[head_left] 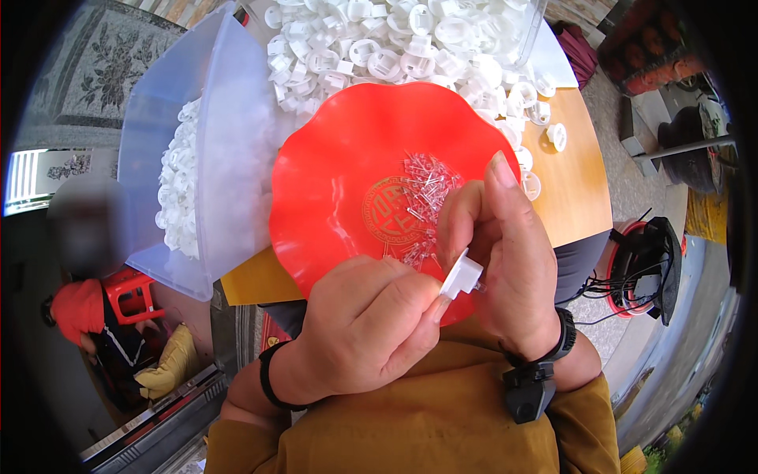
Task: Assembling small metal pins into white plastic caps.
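My left hand (359, 328) pinches a small white plastic part (460, 276) between thumb and forefinger, just above my lap. My right hand (505, 253) is curled against the other side of that same part, fingers closed around it; whether it also holds one of the tiny clear pieces is hidden. Behind both hands lies a red scalloped plastic plate (332, 174) with a gold emblem, carrying a scatter of small clear pin-like components (422, 201).
A heap of white plastic parts (395, 43) covers the wooden table (572, 182) beyond the plate. A translucent bin (197, 150) with more white parts stands at left. A small person in red sits lower left near a red stool (130, 292). Cables and a dark device (647, 265) lie at right.
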`<state>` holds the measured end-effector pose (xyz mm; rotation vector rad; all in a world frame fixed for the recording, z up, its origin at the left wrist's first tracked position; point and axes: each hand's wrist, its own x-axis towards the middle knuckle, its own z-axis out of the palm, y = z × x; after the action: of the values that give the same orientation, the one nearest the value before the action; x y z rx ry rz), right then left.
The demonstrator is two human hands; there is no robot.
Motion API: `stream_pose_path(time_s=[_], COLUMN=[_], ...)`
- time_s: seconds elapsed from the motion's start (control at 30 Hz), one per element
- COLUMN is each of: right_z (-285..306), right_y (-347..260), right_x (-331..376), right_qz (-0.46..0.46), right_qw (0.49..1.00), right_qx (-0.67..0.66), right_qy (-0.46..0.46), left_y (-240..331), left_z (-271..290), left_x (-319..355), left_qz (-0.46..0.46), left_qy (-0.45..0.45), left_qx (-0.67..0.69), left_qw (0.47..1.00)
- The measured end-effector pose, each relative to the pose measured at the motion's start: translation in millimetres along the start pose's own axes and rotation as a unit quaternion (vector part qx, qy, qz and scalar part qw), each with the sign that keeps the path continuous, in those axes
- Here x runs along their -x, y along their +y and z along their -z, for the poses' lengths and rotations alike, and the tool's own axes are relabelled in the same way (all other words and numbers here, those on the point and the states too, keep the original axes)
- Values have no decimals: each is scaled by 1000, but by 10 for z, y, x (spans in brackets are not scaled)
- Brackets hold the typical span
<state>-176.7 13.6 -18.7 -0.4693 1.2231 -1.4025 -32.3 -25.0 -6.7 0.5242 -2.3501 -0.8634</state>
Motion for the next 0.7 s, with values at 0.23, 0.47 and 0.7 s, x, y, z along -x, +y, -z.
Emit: stream_pose_path(time_s=[0.23, 0.47, 0.7], right_z=[9, -83, -112], right_y=[42, 85, 79], right_x=[2, 69, 82], right_qz=[50, 108, 148], right_qw=[999, 985, 976], right_qx=[12, -131, -162], right_qy=[10, 14, 13], left_y=[69, 142, 164], left_z=[-38, -86, -76], left_x=[-16, 15, 8], left_qz=[-61, -144, -159], left_qy=[-28, 26, 17], left_qx=[-78, -204, -230], left_qw=[995, 968, 960])
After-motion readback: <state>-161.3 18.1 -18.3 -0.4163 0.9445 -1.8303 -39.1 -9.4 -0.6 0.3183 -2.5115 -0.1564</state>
